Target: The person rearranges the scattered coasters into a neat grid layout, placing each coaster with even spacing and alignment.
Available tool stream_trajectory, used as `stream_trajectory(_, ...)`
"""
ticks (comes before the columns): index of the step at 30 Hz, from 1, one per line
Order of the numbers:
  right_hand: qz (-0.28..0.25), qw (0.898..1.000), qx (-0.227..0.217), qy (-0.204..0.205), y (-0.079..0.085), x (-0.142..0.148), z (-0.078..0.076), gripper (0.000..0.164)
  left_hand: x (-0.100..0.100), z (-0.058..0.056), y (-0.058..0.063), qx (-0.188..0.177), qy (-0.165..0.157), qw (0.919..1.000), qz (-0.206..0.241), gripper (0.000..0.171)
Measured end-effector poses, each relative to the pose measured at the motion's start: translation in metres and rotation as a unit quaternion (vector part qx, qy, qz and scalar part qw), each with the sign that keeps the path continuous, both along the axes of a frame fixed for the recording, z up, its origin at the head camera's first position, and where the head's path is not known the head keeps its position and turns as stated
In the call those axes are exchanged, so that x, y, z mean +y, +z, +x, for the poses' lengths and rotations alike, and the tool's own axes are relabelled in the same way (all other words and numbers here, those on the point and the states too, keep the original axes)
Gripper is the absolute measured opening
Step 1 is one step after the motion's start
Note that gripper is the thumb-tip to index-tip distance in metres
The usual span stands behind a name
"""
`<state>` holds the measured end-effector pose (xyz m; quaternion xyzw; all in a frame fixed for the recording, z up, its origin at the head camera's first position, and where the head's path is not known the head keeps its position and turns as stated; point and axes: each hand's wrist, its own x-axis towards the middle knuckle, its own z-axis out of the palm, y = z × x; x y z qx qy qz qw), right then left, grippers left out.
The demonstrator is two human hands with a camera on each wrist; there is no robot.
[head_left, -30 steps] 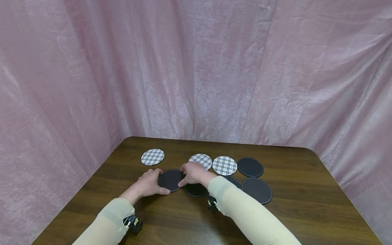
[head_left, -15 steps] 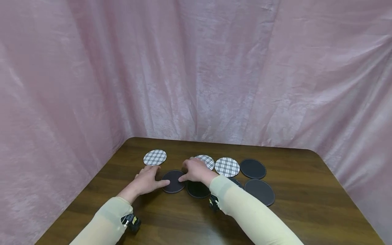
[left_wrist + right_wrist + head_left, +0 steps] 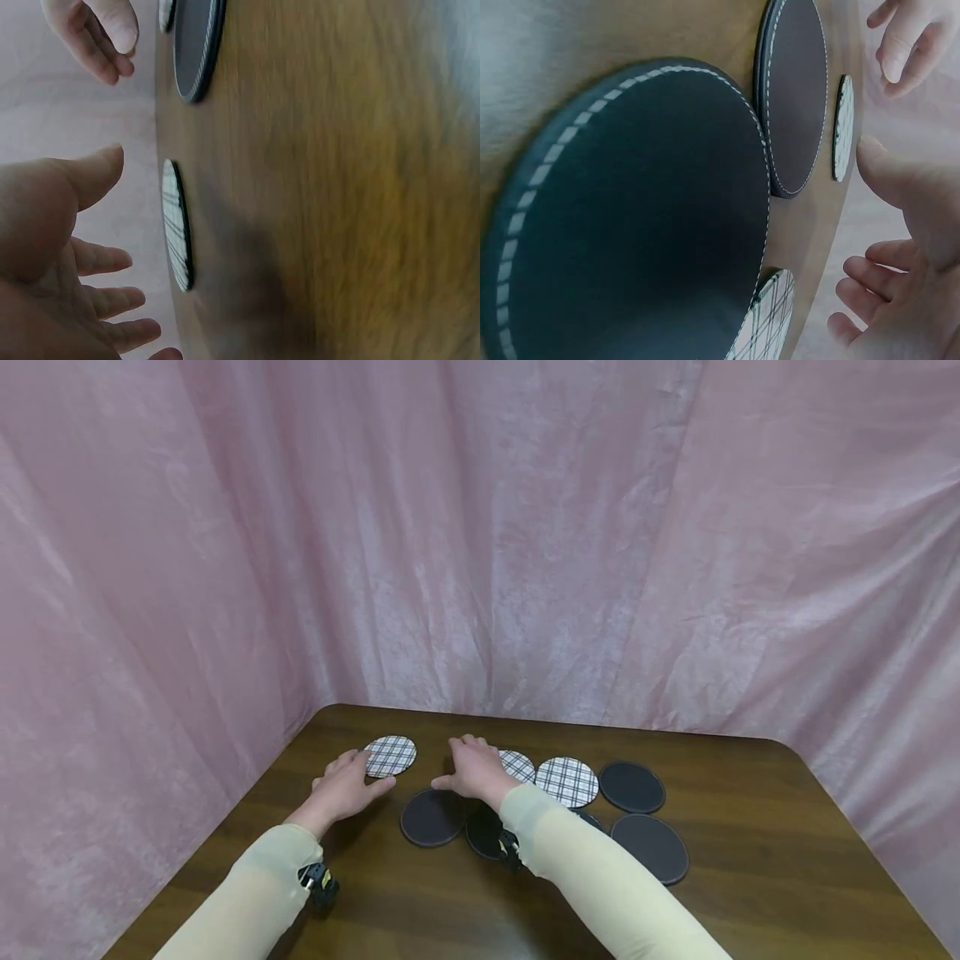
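My left hand (image 3: 339, 792) hovers at the left edge of a white plaid round coaster (image 3: 393, 757), fingers spread and nothing in them. In the left wrist view that coaster (image 3: 176, 225) lies flat, apart from the fingers. My right hand (image 3: 477, 772) is in the air, loosely extended and holding nothing, behind a dark brown coaster (image 3: 431, 820). Beside that one, touching it, a black coaster (image 3: 482, 833) with pale edge stitching is partly covered by my right wrist. Another plaid coaster (image 3: 519, 765) is half hidden by the right hand.
Farther right lie a plaid coaster (image 3: 567, 782), a black coaster (image 3: 632, 787) and a dark grey coaster (image 3: 651, 850). My right sleeve hides most of another dark coaster (image 3: 589, 818). Pink curtains (image 3: 480, 543) hang behind the wooden table (image 3: 780, 860).
Both hands have let go of the dark brown coaster, which now lies beside the black one. The left hand has moved forward to the far-left plaid coaster; the right has lifted and moved forward.
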<state>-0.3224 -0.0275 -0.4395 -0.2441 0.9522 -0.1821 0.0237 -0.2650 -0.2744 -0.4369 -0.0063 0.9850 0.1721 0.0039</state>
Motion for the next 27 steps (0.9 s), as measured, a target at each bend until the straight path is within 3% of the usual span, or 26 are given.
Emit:
stream_trajectory(15, 0.017, 1.0, -0.01, 0.003, -0.001, -0.016, -0.015, 0.086, -0.014, -0.024, 0.002, -0.007, 0.033, 0.9994, 0.008, 0.081)
stream_trajectory(20, 0.017, 1.0, -0.02, 0.004, -0.019, -0.023, -0.037, 0.091, -0.017, -0.034, 0.0, -0.023, 0.037, 0.9988, 0.021, 0.082)
stream_trajectory(22, 0.013, 1.0, -0.004, 0.005, -0.035, -0.025, -0.049, 0.091, -0.017, -0.04, -0.002, -0.029, 0.031, 0.9987, 0.029, 0.085)
stream_trajectory(25, 0.018, 1.0, -0.022, -0.001, -0.03, -0.023, -0.044, 0.086, -0.017, -0.051, -0.009, -0.02, 0.017, 0.9991, 0.034, 0.092)
stream_trajectory(27, 0.01, 1.0, -0.02, 0.002, -0.039, -0.022, -0.05, 0.084, -0.013, -0.052, -0.008, -0.022, 0.013, 0.9991, 0.033, 0.091)
